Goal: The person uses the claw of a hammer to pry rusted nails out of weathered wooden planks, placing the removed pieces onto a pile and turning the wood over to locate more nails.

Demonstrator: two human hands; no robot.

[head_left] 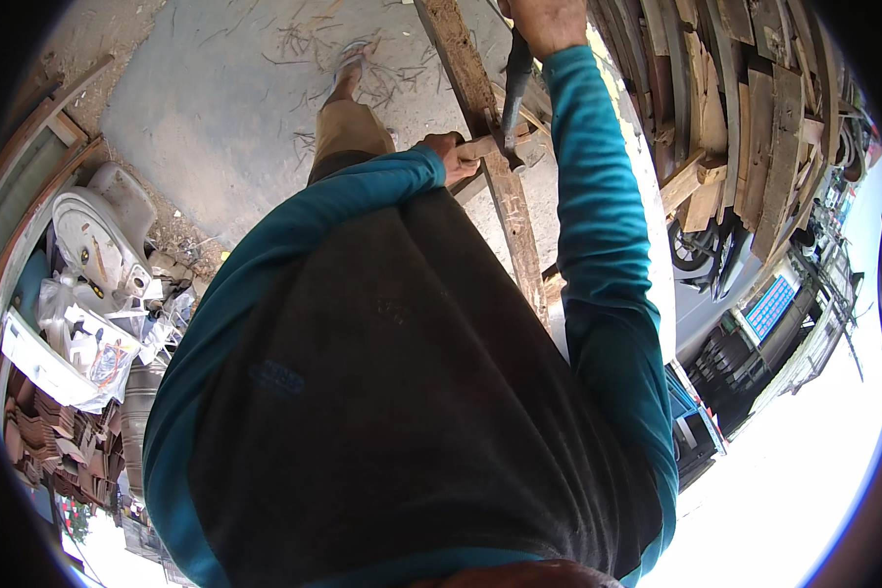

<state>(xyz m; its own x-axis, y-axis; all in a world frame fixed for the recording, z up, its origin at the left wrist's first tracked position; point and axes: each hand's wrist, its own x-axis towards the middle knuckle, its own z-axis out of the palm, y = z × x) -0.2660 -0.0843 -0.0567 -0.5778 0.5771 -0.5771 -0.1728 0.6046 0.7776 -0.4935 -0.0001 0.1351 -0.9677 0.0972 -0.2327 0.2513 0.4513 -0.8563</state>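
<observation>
A long, weathered wooden beam (509,201) runs slantwise from the top middle down beside my body. My left hand (449,158) is closed around a short piece of wood (477,148) and holds it against the beam's edge. At the top, my right hand (549,24) grips a hammer (518,73) with a dark handle. The hammer's metal head is down at the beam, right beside the short wood piece. Part of the right hand's fingers lies beyond the upper edge of the picture.
Stacked old planks (745,108) stand to the right, with a parked motorbike (701,250) near them. On the left are a white toilet tank or basin (93,240), a white box (54,358) with plastic bags and piled roof tiles (64,446). Wood scraps litter the concrete floor (216,108).
</observation>
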